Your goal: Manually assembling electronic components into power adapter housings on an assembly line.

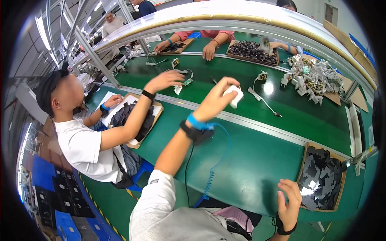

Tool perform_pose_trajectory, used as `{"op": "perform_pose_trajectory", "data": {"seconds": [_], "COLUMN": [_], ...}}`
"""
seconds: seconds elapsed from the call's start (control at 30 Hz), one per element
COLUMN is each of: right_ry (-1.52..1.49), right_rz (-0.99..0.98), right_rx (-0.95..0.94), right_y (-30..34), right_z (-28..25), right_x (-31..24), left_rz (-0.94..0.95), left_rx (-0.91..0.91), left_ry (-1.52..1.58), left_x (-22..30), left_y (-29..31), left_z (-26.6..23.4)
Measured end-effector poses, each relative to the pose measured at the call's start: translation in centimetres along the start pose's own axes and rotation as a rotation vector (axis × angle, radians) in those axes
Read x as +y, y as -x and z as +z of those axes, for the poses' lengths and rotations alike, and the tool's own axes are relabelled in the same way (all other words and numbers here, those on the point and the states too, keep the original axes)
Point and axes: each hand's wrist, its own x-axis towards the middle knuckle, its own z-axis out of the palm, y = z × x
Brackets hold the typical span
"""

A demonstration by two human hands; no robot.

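Note:
My left hand [220,98], reaching out over the green conveyor belt [225,74], is closed around a small white plastic piece [237,97]. Its fingers cover part of the piece, so its exact kind is hidden. A blue wrist strap with a coiled cord is on that wrist. My right hand [288,203] is raised near the bench edge with fingers apart and nothing in it. Beside it lies a cardboard tray [302,170] of thin black sheet pieces [323,176]. On the belt, right of my left hand, rests a white cable [257,94] with a small circuit board [262,76].
A co-worker [86,132] at left reaches over the belt near another board and cable [187,81]. A tray [155,120] of black sheets sits before them. Across the belt are a tray of small black parts [253,52] and a heap of white cables [313,78]. A metal rail [245,120] borders the belt.

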Motion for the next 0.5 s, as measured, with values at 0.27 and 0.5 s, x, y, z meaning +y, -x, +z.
{"op": "perform_pose_trajectory", "data": {"seconds": [0.27,0.5], "right_ry": [-0.047,0.221], "right_rz": [-0.234,-0.311], "right_rx": [-0.041,-0.054], "right_y": [-4.4,-4.1], "right_z": [5.0,3.8], "right_x": [-4.0,-3.0], "left_rz": [-0.050,-0.086], "left_rx": [-0.627,-0.621], "left_ry": [0.055,-0.057], "left_x": [6.5,3.1], "left_y": [12.1,13.4], "left_z": [6.4,7.5]}}
